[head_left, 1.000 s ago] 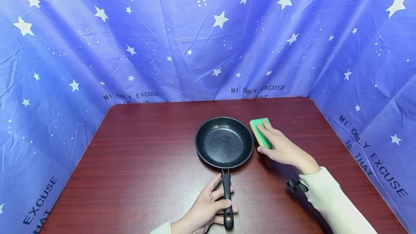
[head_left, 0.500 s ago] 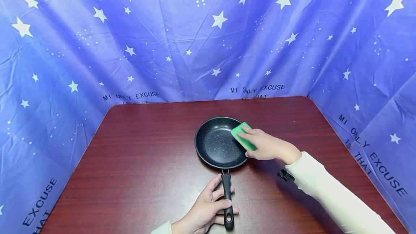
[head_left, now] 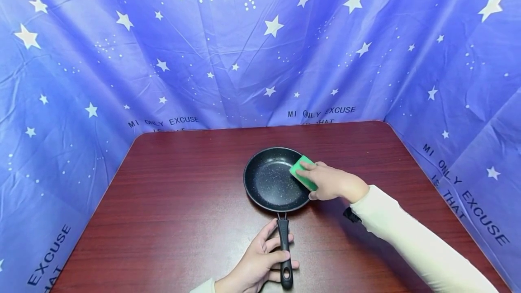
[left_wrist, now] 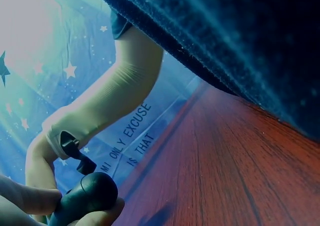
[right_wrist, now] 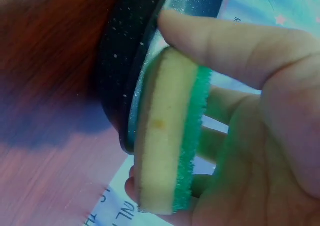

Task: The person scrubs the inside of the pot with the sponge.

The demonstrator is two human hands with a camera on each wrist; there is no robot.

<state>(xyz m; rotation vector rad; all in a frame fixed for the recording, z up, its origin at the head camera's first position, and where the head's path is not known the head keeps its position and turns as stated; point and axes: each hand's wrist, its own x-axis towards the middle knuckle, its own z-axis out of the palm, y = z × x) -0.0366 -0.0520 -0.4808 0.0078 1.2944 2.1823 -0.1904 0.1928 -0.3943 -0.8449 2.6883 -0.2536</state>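
Note:
A black speckled frying pan (head_left: 272, 184) is in the middle of the head view, its handle (head_left: 284, 238) pointing toward the person. My left hand (head_left: 258, 257) grips that handle, thumb across the top and fingers beneath; in the left wrist view the rounded handle end (left_wrist: 100, 191) shows between thumb and finger. My right hand (head_left: 331, 182) holds a green and yellow sponge (head_left: 302, 171) over the pan's right inner side. In the right wrist view the sponge's yellow layer (right_wrist: 165, 131) faces the pan's wall, and the thumb (right_wrist: 215, 41) lies along one end of it.
A reddish-brown wooden table (head_left: 171, 193) lies under the pan. Behind it and on both sides hangs a blue curtain (head_left: 220, 49) with white stars and lettering. A small black device (head_left: 351, 215) sits at the right sleeve's cuff.
My right hand has moved left with the sponge, from beside the pan to over its right inner side. The left hand and the pan have stayed in place.

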